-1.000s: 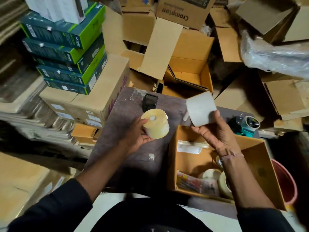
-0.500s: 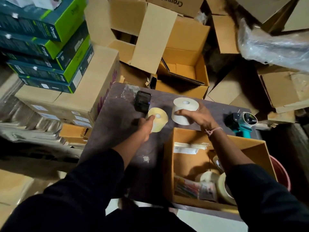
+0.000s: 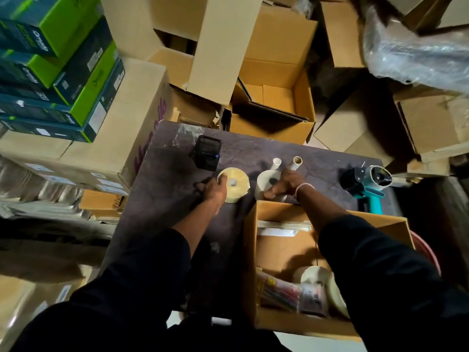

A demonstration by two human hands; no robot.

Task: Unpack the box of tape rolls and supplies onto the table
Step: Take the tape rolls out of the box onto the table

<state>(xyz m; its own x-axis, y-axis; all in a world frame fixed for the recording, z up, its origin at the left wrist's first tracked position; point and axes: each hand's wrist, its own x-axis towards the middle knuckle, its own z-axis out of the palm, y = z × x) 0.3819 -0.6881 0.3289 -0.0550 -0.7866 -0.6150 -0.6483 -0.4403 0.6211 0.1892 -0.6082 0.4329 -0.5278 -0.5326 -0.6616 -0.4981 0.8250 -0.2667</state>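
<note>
A yellowish tape roll (image 3: 234, 182) lies flat on the dark table (image 3: 165, 179), and my left hand (image 3: 215, 189) grips its left edge. Beside it a white roll (image 3: 264, 182) stands on the table with my right hand (image 3: 285, 184) closed over its right side. Two short white tubes (image 3: 296, 162) stick up just past that hand's fingers; I cannot tell whether it holds them. The open cardboard box (image 3: 250, 250) sits at the table's near right, with tape rolls (image 3: 318, 275), a clear packet of pens (image 3: 284, 293) and papers (image 3: 284, 226) inside.
A black device (image 3: 207, 153) stands behind the yellowish roll. A teal tape dispenser (image 3: 369, 182) lies at the table's right end. Green-and-dark boxes (image 3: 63, 80) are stacked on cartons at left. Empty open cartons (image 3: 274, 97) crowd behind the table. A red bucket (image 3: 426, 252) is right of the box.
Both hands carried their rolls forward and down onto the table. The white roll now stands right of the yellowish one, and two tubes show beyond my right hand.
</note>
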